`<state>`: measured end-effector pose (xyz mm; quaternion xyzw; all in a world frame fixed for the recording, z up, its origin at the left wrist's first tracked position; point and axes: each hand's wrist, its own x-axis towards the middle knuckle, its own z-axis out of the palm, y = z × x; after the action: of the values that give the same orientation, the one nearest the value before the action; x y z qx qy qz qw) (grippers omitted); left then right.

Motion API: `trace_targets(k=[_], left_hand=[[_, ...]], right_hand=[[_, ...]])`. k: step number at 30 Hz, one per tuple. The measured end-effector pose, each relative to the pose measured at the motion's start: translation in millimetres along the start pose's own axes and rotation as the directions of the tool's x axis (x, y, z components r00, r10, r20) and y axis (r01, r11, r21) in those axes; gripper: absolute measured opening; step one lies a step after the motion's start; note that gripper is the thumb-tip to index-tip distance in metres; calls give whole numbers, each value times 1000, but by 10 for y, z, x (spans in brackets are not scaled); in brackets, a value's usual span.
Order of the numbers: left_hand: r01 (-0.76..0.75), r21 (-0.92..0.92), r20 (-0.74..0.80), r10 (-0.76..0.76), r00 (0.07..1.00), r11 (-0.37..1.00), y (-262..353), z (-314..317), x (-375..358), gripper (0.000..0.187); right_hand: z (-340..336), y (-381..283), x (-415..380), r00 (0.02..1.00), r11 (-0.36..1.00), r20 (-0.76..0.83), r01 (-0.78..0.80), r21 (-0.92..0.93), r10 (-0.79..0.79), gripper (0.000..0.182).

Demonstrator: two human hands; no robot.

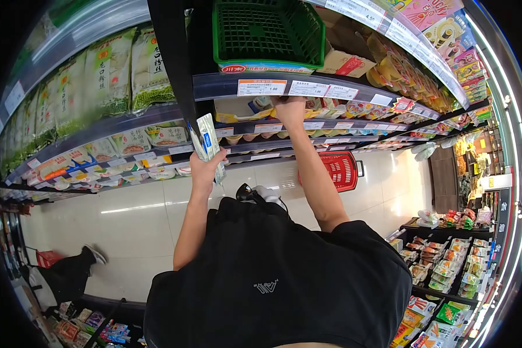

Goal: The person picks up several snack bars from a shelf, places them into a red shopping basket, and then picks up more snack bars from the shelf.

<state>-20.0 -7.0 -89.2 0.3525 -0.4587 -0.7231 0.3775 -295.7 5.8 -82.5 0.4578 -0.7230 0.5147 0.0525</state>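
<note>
My left hand [206, 169] is closed on a white and green packet [207, 138], held upright beside a dark shelf post. To its right, my right hand [289, 109] reaches into the shelf under the price labels [262, 87]. Its fingers are partly hidden by the shelf edge, and whether they grip anything cannot be made out. A blue and white packet [260, 104] lies just left of those fingers. Above, a green plastic basket [267, 62] stands on the upper shelf.
On the floor at my right stands a red basket [336, 170]. Large noodle packets [106, 72] line the upper left shelf. A person in dark clothes [69, 272] is at the lower left. Racks of packaged snacks [446, 264] stand at the lower right.
</note>
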Motion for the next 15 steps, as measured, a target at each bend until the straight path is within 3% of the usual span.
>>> trace_targets(k=[1,3,4,6,10,15], left_hand=[[3,-1,1,-3,1000,1000,4,0,-1,16],[1,-3,2,-1,1000,1000,10,6,-3,16],[-2,-5,3,2,1000,1000,14,8,-2,16],[-6,-3,3,6,1000,1000,12,6,-1,16],[-11,2,3,11,1000,1000,-30,-15,8,16],[3,21,19,-3,1000,1000,-33,-26,14,16]], right_hand=[[21,9,15,1000,1000,0,0,1,0,32],[54,-57,51,997,954,-81,36,298,-12,34],[21,-121,69,997,954,-82,35,299,-11,34],[-60,-239,80,993,975,10,121,-188,-121,33],[-49,-228,50,997,968,25,79,-239,-75,34],[-112,-234,26,1000,986,10,-24,-165,26,34]])
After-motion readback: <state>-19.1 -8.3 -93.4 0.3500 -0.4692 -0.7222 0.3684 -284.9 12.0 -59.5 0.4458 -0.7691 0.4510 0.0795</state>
